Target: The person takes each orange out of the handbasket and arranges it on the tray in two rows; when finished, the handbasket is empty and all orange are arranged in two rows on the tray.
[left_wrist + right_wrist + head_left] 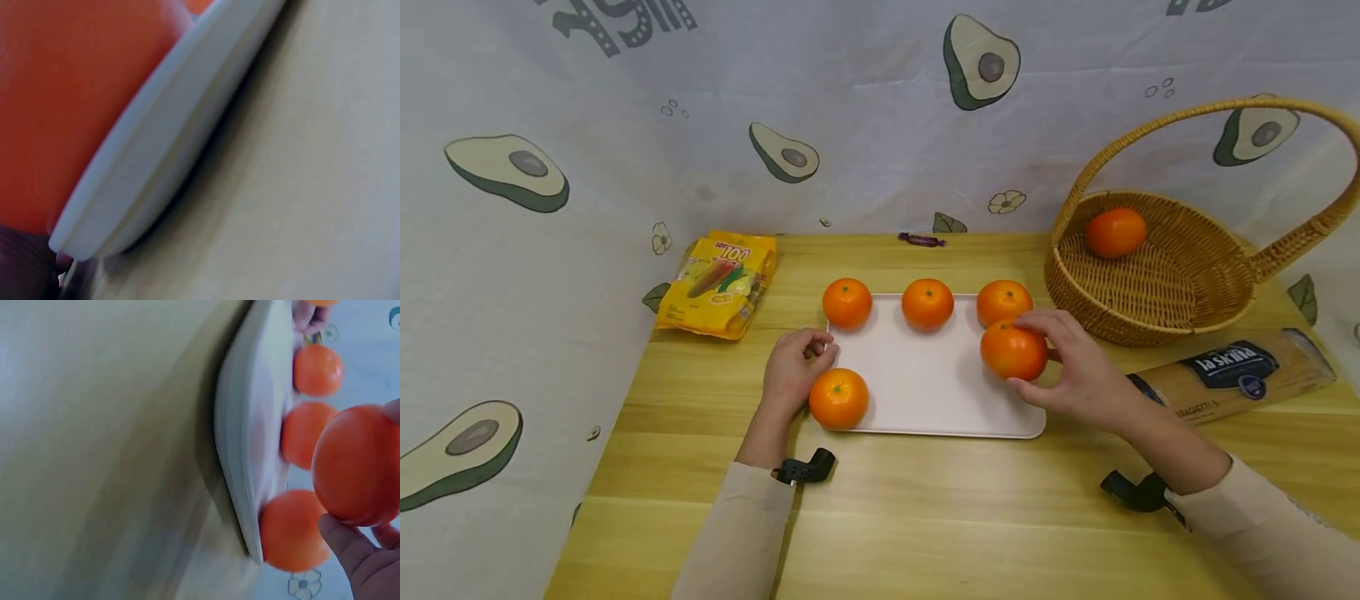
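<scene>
The left hand (pixel 793 371) pinches the tray's (pixel 925 383) left edge. Over its right side, the right hand (pixel 1078 371), part-spread, grips an orange (pixel 1013 352) between thumb and fingers: probably light, firm, slightly slippery, best held round its widest part.

Cannot follow the basket handle (pixel 1247 103) past the head view's edge, towards two o'clock, nor read all the small print on the yellow bag (pixel 718 283) at nine. Cannot tell whether the left hand (pixel 796 372) grips the tray (pixel 925 383). Losing part of the right hand (pixel 1078 373) at four o'clock and of the held fruit (pixel 1011 352) at three — beyond the right wrist view's edge.
</scene>
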A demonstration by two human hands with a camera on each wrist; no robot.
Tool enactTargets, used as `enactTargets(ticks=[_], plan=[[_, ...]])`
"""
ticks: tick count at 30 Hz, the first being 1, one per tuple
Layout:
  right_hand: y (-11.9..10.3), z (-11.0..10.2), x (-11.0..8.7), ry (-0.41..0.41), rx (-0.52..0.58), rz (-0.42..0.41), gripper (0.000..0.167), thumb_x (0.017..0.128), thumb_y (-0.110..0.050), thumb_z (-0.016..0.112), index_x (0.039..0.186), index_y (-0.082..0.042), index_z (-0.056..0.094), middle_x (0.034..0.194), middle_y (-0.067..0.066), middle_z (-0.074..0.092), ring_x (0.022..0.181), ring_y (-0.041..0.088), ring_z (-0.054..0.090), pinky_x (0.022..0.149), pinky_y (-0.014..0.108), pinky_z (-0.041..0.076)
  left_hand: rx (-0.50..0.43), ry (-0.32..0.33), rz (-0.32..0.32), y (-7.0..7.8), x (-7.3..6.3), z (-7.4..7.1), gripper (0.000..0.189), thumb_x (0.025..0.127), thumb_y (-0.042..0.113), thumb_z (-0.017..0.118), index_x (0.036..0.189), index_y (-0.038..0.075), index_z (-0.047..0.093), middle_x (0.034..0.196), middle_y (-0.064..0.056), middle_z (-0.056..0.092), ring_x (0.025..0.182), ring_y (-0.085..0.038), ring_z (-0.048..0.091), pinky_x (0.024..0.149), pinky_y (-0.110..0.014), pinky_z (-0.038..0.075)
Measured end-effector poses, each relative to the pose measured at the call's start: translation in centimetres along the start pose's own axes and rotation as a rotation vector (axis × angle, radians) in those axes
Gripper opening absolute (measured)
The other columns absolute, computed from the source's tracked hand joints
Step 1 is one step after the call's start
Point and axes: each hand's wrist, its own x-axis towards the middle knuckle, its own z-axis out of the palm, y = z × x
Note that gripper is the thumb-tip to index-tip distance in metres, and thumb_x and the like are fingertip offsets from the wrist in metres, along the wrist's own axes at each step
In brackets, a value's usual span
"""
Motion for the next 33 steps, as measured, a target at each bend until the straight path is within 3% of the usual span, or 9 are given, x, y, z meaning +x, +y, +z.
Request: enactTargets(ticks=[1, 3, 11, 20, 25, 33], plan=[[-0.1, 0.3, 0.0, -0.013, 0.011, 0.006, 0.071, 0.074, -0.005, 0.088, 0.135, -0.006, 0.051, 0.138, 0.017, 0.046, 0.12, 0.037, 0.056, 0.088, 0.058, 0.056, -0.003, 0.001, 0.001, 0.0, 0.0, 0.0, 0.018, 0.094, 0.03, 0.074, 0.106, 0.016, 0.071, 0.094, -0.002, 0.063, 0.095, -0.021, 0.052, 0.084, -0.033, 0.042], [-0.4, 0.9, -0.1, -0.029, 0.02, 0.008, 0.071, 0.074, -0.005, 0.088, 0.135, -0.009, 0.051, 0.139, 0.015, 0.047, 0.12, 0.037, 0.057, 0.087, 0.058, 0.057, -0.008, 0.002, 0.003, 0.0, 0.1, 0.0, 0.018, 0.094, 0.03, 0.074, 0.106, 0.016, 0.071, 0.094, -0.002, 0.063, 0.095, -0.022, 0.052, 0.084, -0.033, 0.042], [-1.3, 3.4, 0.2, -0.035, 0.08, -0.058, 0.076, 0.07, -0.007, 0.091, 0.134, -0.011, 0.05, 0.139, 0.011, 0.048, 0.12, 0.028, 0.055, 0.083, 0.044, 0.06, -0.012, 0.007, 0.02, 0.2, 0.1, -0.1, 0.017, 0.094, 0.028, 0.074, 0.105, 0.016, 0.072, 0.093, -0.002, 0.063, 0.094, -0.022, 0.052, 0.083, -0.033, 0.042], [-3.0, 5.7, 0.8, -0.084, 0.192, -0.007, 0.082, 0.074, -0.014, 0.091, 0.142, -0.016, 0.045, 0.14, 0.005, 0.045, 0.124, 0.022, 0.052, 0.091, 0.043, 0.058, -0.029, 0.006, 0.025, 0.1, 0.1, 0.0, 0.016, 0.094, 0.028, 0.074, 0.105, 0.016, 0.072, 0.093, -0.002, 0.063, 0.094, -0.022, 0.052, 0.083, -0.033, 0.042], [-3.7, 6.8, 1.1, -0.097, 0.207, 0.0, 0.087, 0.074, -0.016, 0.091, 0.146, -0.013, 0.043, 0.141, 0.004, 0.044, 0.123, 0.02, 0.053, 0.092, 0.04, 0.057, -0.024, 0.012, 0.034, -0.1, 0.1, 0.1, 0.016, 0.094, 0.028, 0.074, 0.104, 0.015, 0.072, 0.092, -0.002, 0.064, 0.093, -0.022, 0.053, 0.082, -0.033, 0.042], [-4.6, 7.9, 1.4, -0.125, 0.269, 0.011, 0.083, 0.075, -0.016, 0.09, 0.144, -0.02, 0.044, 0.142, 0.003, 0.04, 0.127, 0.022, 0.053, 0.098, 0.048, 0.054, -0.021, 0.004, 0.02, -0.1, 0.0, 0.0, 0.017, 0.094, 0.028, 0.074, 0.105, 0.016, 0.072, 0.093, -0.002, 0.064, 0.095, -0.021, 0.053, 0.082, -0.033, 0.042]])
